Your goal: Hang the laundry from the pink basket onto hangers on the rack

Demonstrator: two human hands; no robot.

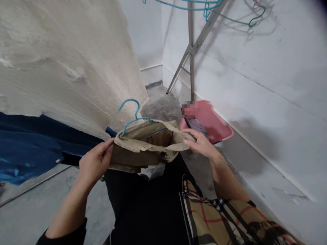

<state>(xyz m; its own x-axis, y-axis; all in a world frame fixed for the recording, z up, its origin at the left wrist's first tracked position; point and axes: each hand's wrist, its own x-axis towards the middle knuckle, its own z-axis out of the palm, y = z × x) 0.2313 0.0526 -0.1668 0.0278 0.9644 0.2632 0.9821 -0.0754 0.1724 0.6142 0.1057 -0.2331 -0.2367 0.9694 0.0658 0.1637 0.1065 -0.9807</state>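
A khaki garment (138,156), which looks like trousers held by the waistband, is stretched between my two hands in front of my body. My left hand (95,161) pinches the left end of its band. At the right end, my right hand (200,143) grips the edge between thumb and fingers. A blue wire hanger (136,118) sits partly inside the waist opening, its hook standing up at the left. The hanger's right end is hidden in the cloth. Below, the garment's lower part is mostly out of sight.
A pink basket (219,126) with greyish-purple cloth (196,127) stands by the right wall. Behind it rise the metal legs of a rack (191,61), with blue hangers (189,6) and a green hanger (251,23) above. Dark blue clothing (46,146) hangs at the left beside a rough wall corner.
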